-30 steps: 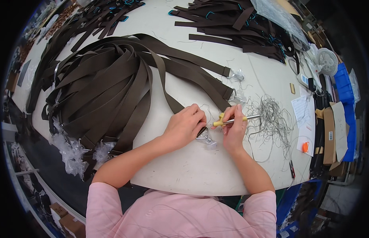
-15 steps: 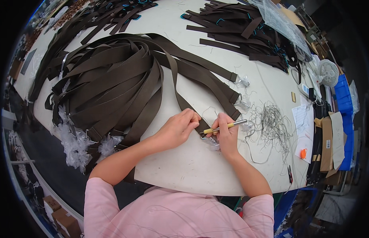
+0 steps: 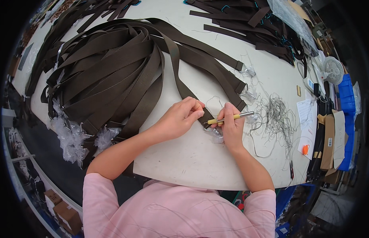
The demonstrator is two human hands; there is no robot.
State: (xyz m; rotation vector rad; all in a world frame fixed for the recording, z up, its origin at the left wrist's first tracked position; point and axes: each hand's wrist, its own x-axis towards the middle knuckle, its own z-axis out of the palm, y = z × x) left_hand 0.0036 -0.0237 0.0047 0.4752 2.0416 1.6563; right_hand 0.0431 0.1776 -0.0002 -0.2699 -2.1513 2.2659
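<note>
**Head view: two hands at a strap end, hemmed in by webbing and thread**

The left hand (image 3: 180,119) is curled shut, pinching the end of a dark brown strap (image 3: 192,97) down on the white bench (image 3: 184,154). The right hand (image 3: 231,126) is closed round a yellow-handled tool (image 3: 228,118) with a metal tip, lying nearly level and pointing right, just over the strap's metal buckle (image 3: 208,127). The fingertips of both hands almost meet at that buckle, near the front middle of the bench.

A large heap of looped brown straps (image 3: 109,75) crowds the left half of the bench, reaching right up to the left wrist. Clear plastic wrappings (image 3: 71,137) bunch along the bench's left edge. Just right of the right hand lies a tangle of loose threads (image 3: 275,117). Further back, another pile of dark straps (image 3: 248,23) fills the far right corner. A small white fan (image 3: 334,69), paper sheets (image 3: 307,115) and blue bins (image 3: 345,95) stand at the right edge, well apart from the hands.
</note>
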